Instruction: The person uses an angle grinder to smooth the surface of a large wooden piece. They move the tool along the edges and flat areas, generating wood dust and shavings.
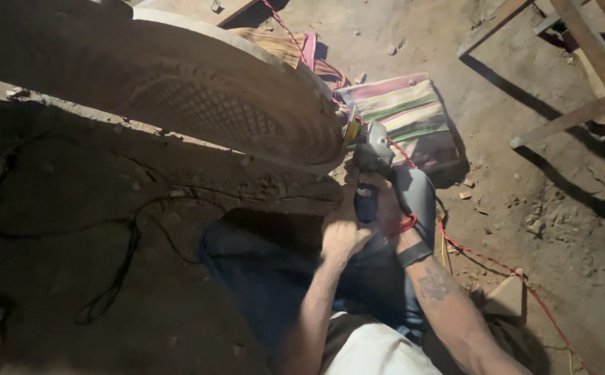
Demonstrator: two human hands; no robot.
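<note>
Close in, both forearms reaching forward over dark trousers, a black wristband and a tattoo on the right one. Left hand [344, 232] wrapped round the near end of the angle grinder [370, 167], fingers [354, 201] curled tight on its dark body from the left. Right hand [388, 208] clamped on the same body from the right, fingers closed on it too, a loop of red cord [483, 258] pinched beside the palm and trailing back and rightward across the dirt floor [566, 208]. Grinder pointing away from both grips, grey head just beyond the fingertips, touching the lower rim of the carved wooden panel [198, 97]. Panel large and rounded, spreading left and beyond the left fingers, its face cut with a fine lattice pattern. Left of the fingers, well apart, a black cable [118, 278] looping over the shadowed ground. Beyond the grinder head, a striped cushion [410, 114] lying on the floor. Farthest off, up and right of the right fingers, bare wooden frame legs [580, 66] casting long shadows.
</note>
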